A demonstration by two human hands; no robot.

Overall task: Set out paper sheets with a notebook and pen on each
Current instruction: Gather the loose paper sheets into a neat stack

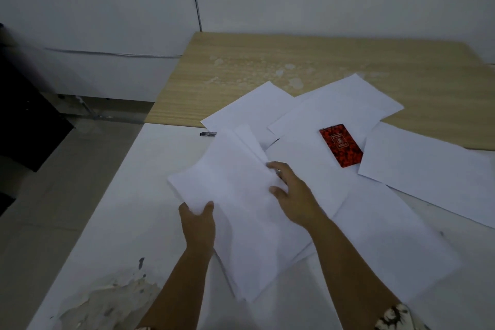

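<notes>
A stack of white paper sheets (235, 195) lies slanted on the white table. My left hand (198, 222) grips its near left edge, thumb on top. My right hand (292, 195) holds the stack's right edge with fingers curled onto it. More loose sheets (334, 104) spread overlapping behind and to the right. A small red spiral notebook (340, 145) lies on one of them. A dark pen (208, 134) rests on the table by the far left corner of the sheets.
A white table (128, 209) with peeling paint at its near left joins a wooden tabletop (267, 56) behind. The white wall stands beyond. The floor and a dark object (24, 115) are to the left.
</notes>
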